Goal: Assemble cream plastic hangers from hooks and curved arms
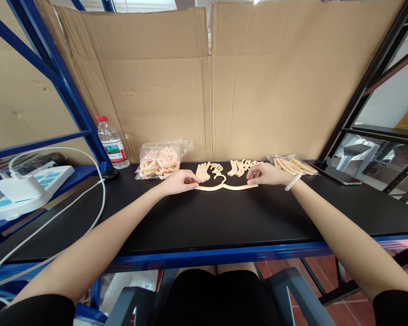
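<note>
A beige clothes hanger (223, 186) with a hook at its top lies at the middle of the black tabletop. At its left end, my left hand (181, 182) pinches the arm between thumb and fingers. My right hand (265, 174), with a white beaded bracelet above it, closes on the right end. Just behind the hanger are a row of curved beige arm pieces (203, 172), a few loose hooks (216, 168) and another group of curved pieces (237, 168). My right hand partly hides that group's right side.
A clear bag of beige hook pieces (159, 160) and a water bottle (113, 144) stand back left. A bag of long pieces (294, 165) and a phone (338, 174) lie right. A power strip (30, 194) with white cables is at far left. Cardboard (275, 90) walls the back.
</note>
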The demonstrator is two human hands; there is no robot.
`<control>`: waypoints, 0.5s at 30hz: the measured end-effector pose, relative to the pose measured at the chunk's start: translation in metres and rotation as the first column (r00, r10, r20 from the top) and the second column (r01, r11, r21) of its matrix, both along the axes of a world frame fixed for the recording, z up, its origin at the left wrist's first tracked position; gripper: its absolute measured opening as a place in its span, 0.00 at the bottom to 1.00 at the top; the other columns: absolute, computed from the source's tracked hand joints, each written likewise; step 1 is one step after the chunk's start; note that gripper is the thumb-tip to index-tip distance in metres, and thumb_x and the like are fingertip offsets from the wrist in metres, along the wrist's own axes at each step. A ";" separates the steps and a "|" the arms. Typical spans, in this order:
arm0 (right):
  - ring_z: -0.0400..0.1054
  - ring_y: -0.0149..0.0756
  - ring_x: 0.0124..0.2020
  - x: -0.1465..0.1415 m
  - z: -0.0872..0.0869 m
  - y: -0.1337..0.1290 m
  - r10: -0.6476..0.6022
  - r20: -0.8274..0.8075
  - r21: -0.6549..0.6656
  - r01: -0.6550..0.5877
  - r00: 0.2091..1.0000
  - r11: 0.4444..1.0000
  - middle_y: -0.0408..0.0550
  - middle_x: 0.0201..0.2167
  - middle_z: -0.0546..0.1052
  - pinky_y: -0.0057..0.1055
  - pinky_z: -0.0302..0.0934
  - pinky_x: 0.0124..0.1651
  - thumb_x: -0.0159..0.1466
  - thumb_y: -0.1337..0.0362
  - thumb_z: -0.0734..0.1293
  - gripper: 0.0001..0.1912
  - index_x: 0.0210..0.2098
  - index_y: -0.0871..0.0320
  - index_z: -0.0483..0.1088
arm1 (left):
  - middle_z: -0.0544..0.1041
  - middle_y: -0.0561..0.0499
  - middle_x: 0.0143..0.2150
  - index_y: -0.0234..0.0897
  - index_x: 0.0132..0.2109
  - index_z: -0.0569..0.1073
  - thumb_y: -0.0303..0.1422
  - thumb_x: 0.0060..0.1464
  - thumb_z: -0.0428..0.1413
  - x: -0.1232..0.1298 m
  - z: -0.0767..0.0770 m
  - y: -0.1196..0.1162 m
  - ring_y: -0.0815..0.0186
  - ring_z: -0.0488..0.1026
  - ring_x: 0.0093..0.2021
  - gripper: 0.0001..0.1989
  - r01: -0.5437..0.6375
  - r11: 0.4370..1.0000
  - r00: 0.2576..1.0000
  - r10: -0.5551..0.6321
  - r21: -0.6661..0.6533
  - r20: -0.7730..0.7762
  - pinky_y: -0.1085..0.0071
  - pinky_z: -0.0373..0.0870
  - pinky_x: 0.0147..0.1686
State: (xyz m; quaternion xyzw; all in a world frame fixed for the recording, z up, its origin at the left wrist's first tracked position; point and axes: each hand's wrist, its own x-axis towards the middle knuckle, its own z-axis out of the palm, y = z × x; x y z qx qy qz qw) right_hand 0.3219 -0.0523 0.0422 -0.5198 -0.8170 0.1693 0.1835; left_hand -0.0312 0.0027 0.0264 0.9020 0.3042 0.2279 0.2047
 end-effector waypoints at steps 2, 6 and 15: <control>0.71 0.38 0.32 0.000 0.004 -0.002 -0.061 -0.002 0.130 0.061 0.998 0.990 0.46 0.29 0.78 0.33 0.63 0.36 0.57 0.55 0.66 0.11 0.29 0.57 0.73 | 0.77 0.47 0.38 0.37 0.40 0.80 0.39 0.53 0.56 0.000 0.002 -0.001 0.66 0.75 0.34 0.13 -0.036 0.998 0.999 0.035 0.044 0.005 0.68 0.74 0.38; 0.71 0.38 0.30 -0.003 0.006 -0.003 -0.200 -0.064 0.286 0.210 0.978 0.935 0.46 0.27 0.78 0.33 0.63 0.36 0.61 0.58 0.63 0.12 0.28 0.57 0.73 | 0.78 0.48 0.36 0.37 0.38 0.80 0.37 0.54 0.54 0.003 0.004 -0.003 0.66 0.75 0.33 0.12 -0.101 0.989 0.994 0.097 0.108 0.043 0.69 0.72 0.36; 0.69 0.45 0.52 -0.067 -0.006 -0.083 0.274 0.046 0.205 -0.278 0.961 0.939 0.56 0.51 0.75 0.41 0.62 0.56 0.69 0.53 0.60 0.21 0.53 0.60 0.71 | 0.80 0.48 0.36 0.35 0.38 0.79 0.35 0.54 0.53 0.002 0.008 -0.002 0.64 0.76 0.34 0.12 -0.141 0.973 0.986 0.121 0.181 0.114 0.67 0.72 0.39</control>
